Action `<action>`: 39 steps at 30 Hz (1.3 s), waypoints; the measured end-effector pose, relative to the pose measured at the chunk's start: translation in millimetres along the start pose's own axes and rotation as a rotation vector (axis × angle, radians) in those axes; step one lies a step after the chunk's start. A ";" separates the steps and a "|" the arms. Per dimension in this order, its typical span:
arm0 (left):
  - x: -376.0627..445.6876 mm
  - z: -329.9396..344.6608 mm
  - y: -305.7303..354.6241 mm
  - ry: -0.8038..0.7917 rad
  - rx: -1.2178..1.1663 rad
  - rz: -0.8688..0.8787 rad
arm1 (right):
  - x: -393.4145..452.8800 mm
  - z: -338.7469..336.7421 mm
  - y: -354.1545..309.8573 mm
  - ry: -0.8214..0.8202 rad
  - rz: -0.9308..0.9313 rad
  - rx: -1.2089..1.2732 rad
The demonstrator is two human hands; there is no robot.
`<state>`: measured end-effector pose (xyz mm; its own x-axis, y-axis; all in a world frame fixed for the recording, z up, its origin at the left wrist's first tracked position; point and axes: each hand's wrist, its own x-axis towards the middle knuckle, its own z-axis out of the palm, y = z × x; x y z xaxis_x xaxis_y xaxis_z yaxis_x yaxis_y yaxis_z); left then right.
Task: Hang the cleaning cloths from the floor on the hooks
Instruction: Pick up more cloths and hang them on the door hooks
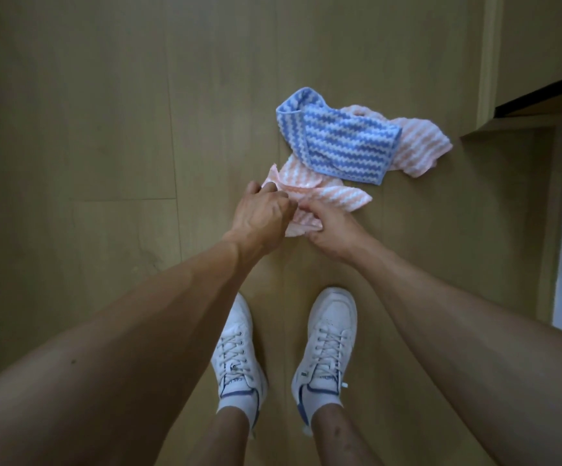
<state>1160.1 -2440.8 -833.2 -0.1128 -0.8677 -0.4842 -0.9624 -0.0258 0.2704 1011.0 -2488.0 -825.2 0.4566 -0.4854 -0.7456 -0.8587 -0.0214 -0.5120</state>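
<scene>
Wood floor (pixel 105 129), hands (pixel 293 220) gripping pink cloth (pixel 326 193)

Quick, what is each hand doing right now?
Left hand: fingers curled, gripping the pink striped cloth on the floor.
Right hand: also gripping the pink striped cloth.

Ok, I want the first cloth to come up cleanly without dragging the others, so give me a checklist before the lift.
1. Left hand grips the nearest pink cloth: ok.
2. Right hand grips the same cloth: ok.
3. That cloth is free of the blue cloth: not ok, its far edge seems tucked under.
4. Second pink cloth lies apart from the hands: ok.
5. Shoes stand off the cloths: ok.
6. Hooks in view: not ok, none visible.
</scene>
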 end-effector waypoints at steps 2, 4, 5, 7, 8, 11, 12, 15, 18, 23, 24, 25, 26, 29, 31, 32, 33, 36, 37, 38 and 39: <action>-6.8 -15.0 3.2 0.063 -0.113 0.006 | -8.6 -5.6 -7.2 0.021 -0.017 -0.010; -17.5 -39.2 8.2 0.096 -0.245 -0.010 | -21.8 -13.1 -18.8 0.071 -0.026 0.011; -22.3 -54.1 10.1 0.103 -0.291 -0.015 | -29.3 -18.7 -25.3 0.119 -0.024 0.031; -31.9 -90.0 13.5 0.095 -0.315 0.000 | -45.9 -36.7 -41.4 0.233 -0.031 0.062; -37.3 -110.7 15.4 0.092 -0.309 0.009 | -56.1 -48.6 -51.5 0.287 -0.049 0.079; -51.9 -180.3 22.1 0.133 -0.311 0.035 | -90.5 -94.0 -88.3 0.397 -0.155 0.122; -57.1 -205.0 25.4 0.157 -0.327 0.046 | -104.0 -111.7 -102.7 0.425 -0.188 0.124; -77.6 -284.9 40.6 0.221 -0.342 0.092 | -150.5 -168.3 -151.2 0.470 -0.267 0.084; -104.4 -366.0 63.0 0.294 -0.275 0.147 | -206.3 -225.9 -194.8 0.518 -0.344 0.054; -162.5 -501.2 104.8 0.407 -0.176 0.196 | -314.9 -310.0 -258.9 0.609 -0.420 0.012; -175.3 -527.0 112.5 0.431 -0.159 0.208 | -336.6 -324.6 -270.2 0.628 -0.432 0.009; -187.7 -552.0 119.6 0.454 -0.140 0.220 | -357.8 -338.7 -280.6 0.650 -0.442 0.008; -199.8 -575.9 126.5 0.476 -0.124 0.234 | -378.7 -351.8 -290.1 0.676 -0.451 0.003; -234.7 -639.1 145.5 0.541 -0.102 0.270 | -439.0 -386.3 -313.5 0.773 -0.478 -0.030; -256.8 -674.2 157.5 0.608 -0.096 0.272 | -475.6 -407.9 -326.1 0.829 -0.492 -0.052; -267.2 -689.3 163.4 0.638 -0.098 0.270 | -492.8 -417.9 -331.7 0.855 -0.500 -0.063; -277.0 -703.6 169.5 0.667 -0.093 0.268 | -509.2 -427.4 -337.8 0.886 -0.510 -0.072; -302.8 -739.5 187.5 0.743 -0.080 0.272 | -554.4 -450.5 -356.1 0.962 -0.559 -0.058; -310.0 -750.0 193.5 0.762 -0.093 0.269 | -568.0 -457.1 -362.1 0.983 -0.581 -0.048; -316.8 -759.2 199.1 0.774 -0.106 0.269 | -580.8 -462.6 -367.8 1.001 -0.599 -0.038; -323.1 -767.1 204.5 0.786 -0.117 0.275 | -593.1 -467.3 -372.9 1.015 -0.612 -0.032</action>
<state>1189.3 -2546.6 16.9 -0.0933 -0.9426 0.3206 -0.8892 0.2238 0.3991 951.7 -2600.6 7.2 0.4122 -0.8579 0.3068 -0.5738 -0.5060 -0.6440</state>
